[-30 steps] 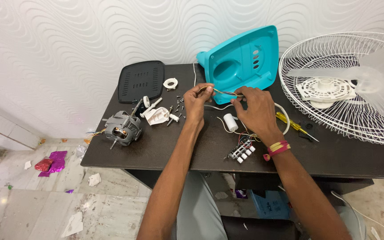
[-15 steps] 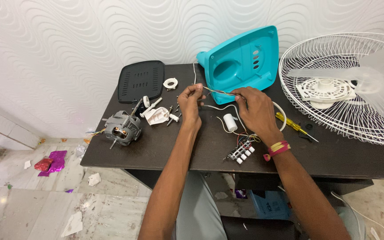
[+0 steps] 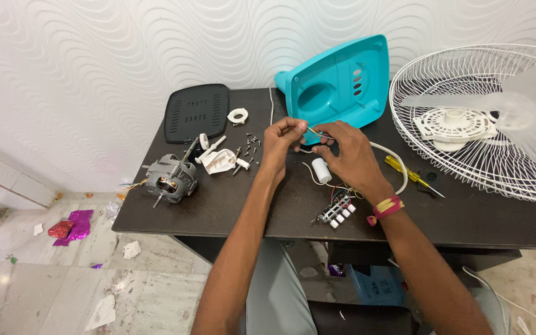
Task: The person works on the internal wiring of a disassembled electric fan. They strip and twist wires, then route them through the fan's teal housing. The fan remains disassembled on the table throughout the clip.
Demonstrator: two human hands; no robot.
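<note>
Over a dark table (image 3: 218,211), my left hand (image 3: 282,141) and my right hand (image 3: 348,152) meet and pinch thin wires (image 3: 315,132) between their fingertips. Just below them lies a small white cylindrical capacitor (image 3: 321,170) with wires running to a push-button switch block (image 3: 335,213) near the front edge. A turquoise plastic fan base cover (image 3: 340,84) stands tilted just behind my hands.
A grey fan motor (image 3: 170,178) sits at the left. White plastic parts (image 3: 218,159) and several loose screws (image 3: 250,141) lie near a black grille panel (image 3: 197,112). A white fan guard with blades (image 3: 485,124) fills the right. A yellow-handled screwdriver (image 3: 408,174) lies beside my right wrist.
Both hands have stayed on the wires; my left hand shifted slightly left then back, drawing the wire ends closer together. Nothing else on the table moved.
</note>
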